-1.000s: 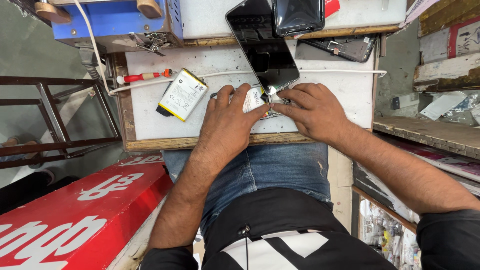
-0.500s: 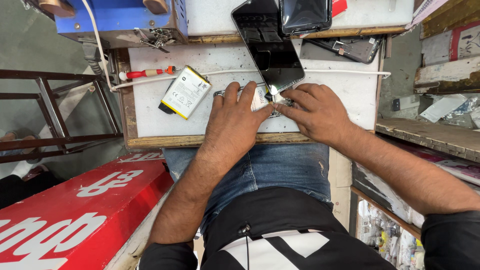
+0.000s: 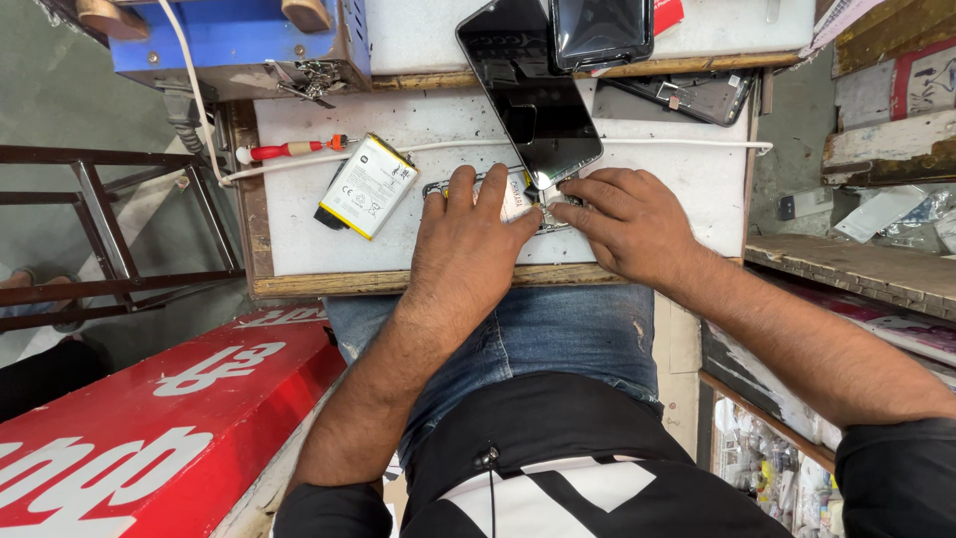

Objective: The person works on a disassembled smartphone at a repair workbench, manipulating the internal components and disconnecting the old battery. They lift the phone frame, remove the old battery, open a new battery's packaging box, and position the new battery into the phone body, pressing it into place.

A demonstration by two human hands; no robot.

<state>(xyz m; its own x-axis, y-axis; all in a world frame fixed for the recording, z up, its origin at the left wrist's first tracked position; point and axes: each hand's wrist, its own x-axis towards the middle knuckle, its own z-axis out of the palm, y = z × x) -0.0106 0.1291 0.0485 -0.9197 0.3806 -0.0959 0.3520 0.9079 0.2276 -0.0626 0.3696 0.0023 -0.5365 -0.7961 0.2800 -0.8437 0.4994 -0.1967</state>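
Note:
An opened phone frame (image 3: 436,188) lies flat on the white work board (image 3: 299,229), mostly under my hands. My left hand (image 3: 468,234) presses down on it, fingers spread over its left part. My right hand (image 3: 622,219) pinches a small part with its fingertips at the frame's right end, where the black screen panel (image 3: 533,105) is still joined and leans up and away. A flat phone battery (image 3: 366,186) with a white label and yellow edge lies loose on the board left of my left hand.
A red-handled screwdriver (image 3: 289,149) and a white cable (image 3: 657,143) lie across the board. Behind are a blue box (image 3: 229,40), a second dark phone (image 3: 600,30) and a phone back cover (image 3: 687,95). A red sign panel (image 3: 149,418) stands at lower left, shelves at right.
My hands stay on the phone frame with only small finger shifts. The view has drifted slightly, so the board sits a little further right in the picture.

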